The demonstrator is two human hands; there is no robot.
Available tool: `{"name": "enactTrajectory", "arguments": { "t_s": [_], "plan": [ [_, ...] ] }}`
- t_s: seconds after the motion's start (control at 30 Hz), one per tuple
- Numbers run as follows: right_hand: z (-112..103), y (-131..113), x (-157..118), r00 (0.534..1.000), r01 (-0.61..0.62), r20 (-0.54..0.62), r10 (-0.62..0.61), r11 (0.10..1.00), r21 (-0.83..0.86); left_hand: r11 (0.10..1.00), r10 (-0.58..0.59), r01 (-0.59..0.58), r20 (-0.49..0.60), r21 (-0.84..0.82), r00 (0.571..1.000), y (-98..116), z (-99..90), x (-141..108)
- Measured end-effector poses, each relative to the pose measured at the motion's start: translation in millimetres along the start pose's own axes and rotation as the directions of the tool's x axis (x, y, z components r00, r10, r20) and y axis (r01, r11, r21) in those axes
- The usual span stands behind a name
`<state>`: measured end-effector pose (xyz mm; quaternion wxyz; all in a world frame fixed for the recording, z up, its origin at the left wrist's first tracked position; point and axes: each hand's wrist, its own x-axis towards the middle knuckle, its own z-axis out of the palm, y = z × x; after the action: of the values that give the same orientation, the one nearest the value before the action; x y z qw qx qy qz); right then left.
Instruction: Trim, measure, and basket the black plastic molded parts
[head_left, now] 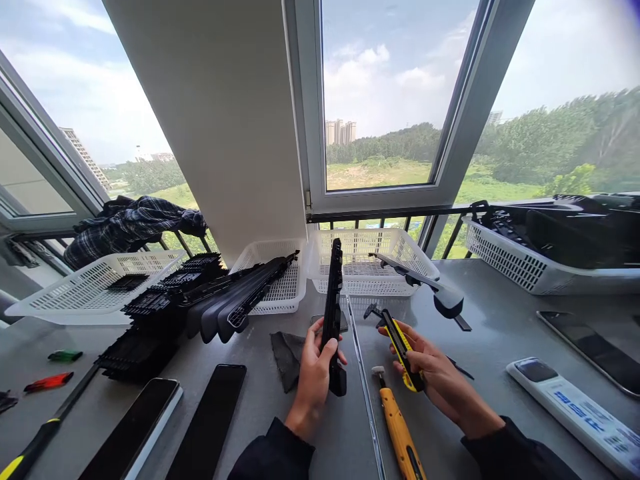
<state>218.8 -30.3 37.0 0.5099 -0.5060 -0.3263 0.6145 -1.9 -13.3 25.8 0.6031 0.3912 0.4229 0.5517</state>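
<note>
A long black plastic part (332, 313) stands nearly upright in my left hand (314, 373), with the thumb across its lower half. To the right, my right hand (430, 370) is closed round a yellow and black utility knife (401, 347); whether its blade is out cannot be made out. Beyond that hand lies a dark caliper (373, 311), partly hidden. A yellow-orange tool with a pale tip (400, 430) rests on the table just below the knife. Between my hands runs a thin metal strip (364, 387). A dark grey cloth (287, 360) lies left of my left hand.
White baskets (75, 303) line the window side, one at right (530, 270) heaped with black parts. Stacked black parts (165, 300) fill the left. A single black part (425, 277) leans on the middle basket. Phones (210, 423) and a white box (575, 407) lie nearer.
</note>
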Motion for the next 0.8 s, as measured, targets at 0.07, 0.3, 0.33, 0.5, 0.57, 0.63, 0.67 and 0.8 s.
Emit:
{"name": "enactTrajectory", "arguments": {
  "t_s": [0.07,0.3,0.33,0.5,0.57,0.63,0.67,0.8],
  "plan": [
    [1,-2,0,1.000,0.019,-0.020,-0.018,1.000,0.011,1.000,0.000,0.000,0.009,0.002,1.000,0,-0.2,2],
    [1,6,5,0.990,-0.003,-0.137,0.030,0.981,0.196,0.999,-0.030,0.030,-0.005,-0.019,1.000,-2,-0.2,3],
    [0,8,6,0.988,-0.010,-0.151,0.044,0.976,0.219,0.999,-0.028,0.028,-0.005,-0.023,1.000,-3,-0.2,2],
    [-1,7,9,0.993,-0.055,-0.088,0.078,0.969,0.241,0.999,-0.027,0.027,-0.004,-0.045,1.000,-2,-2.2,3],
    [-1,1,6,0.996,-0.065,-0.043,0.078,0.967,0.246,0.998,-0.029,0.029,-0.011,-0.052,1.000,-1,-3.5,4],
    [0,-4,1,0.997,-0.071,0.000,0.073,0.958,0.279,0.998,-0.033,0.032,-0.021,-0.058,0.999,-1,-4.6,5],
    [0,-6,-1,0.997,-0.073,0.025,0.069,0.952,0.296,0.998,-0.034,0.033,-0.025,-0.062,0.999,-2,-4.9,5],
    [-3,0,-2,0.995,-0.079,0.084,0.060,0.967,0.241,0.996,-0.013,0.011,-0.022,-0.090,1.000,-9,-4.9,6]
  ]
}}
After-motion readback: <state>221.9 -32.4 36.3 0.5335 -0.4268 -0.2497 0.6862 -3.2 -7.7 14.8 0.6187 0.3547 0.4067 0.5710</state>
